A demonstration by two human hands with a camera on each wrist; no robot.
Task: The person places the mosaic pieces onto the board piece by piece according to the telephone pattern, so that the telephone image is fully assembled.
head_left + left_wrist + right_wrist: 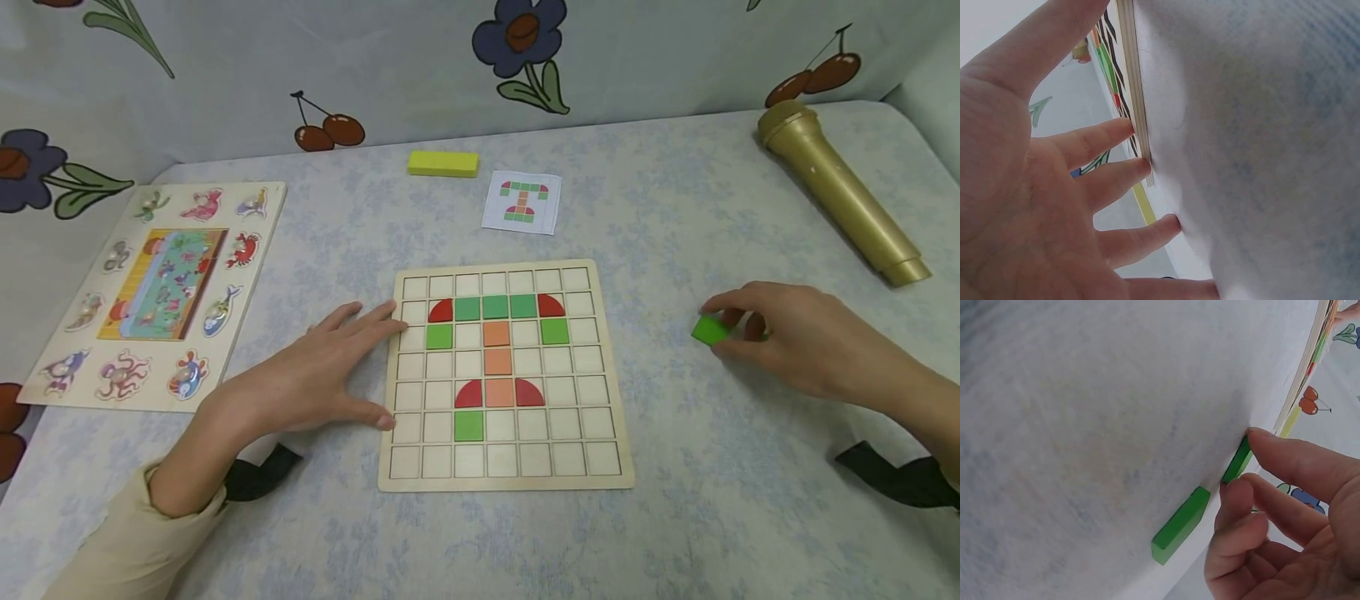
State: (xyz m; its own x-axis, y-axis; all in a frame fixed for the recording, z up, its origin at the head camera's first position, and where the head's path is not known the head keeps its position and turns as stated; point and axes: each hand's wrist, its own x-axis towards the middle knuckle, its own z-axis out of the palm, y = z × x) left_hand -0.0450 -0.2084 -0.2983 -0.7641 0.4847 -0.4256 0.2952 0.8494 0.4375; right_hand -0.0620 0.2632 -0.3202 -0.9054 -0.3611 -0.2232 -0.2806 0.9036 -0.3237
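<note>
A wooden grid board lies flat, with green, red and orange pieces set in its squares. My left hand is spread along the board's left edge, thumb and fingertips right at the rim; the left wrist view shows the fingers nearly straight. To the right of the board, my right hand pinches a green square tile between thumb and fingers. A second green tile lies on the cloth beside those fingers; in the head view the hand mostly hides it.
Behind the board lie a picture card with a coloured block pattern and a yellow block. A sea-animal puzzle board sits at the left. At the far right rests a gold microphone. A patterned cloth covers the table.
</note>
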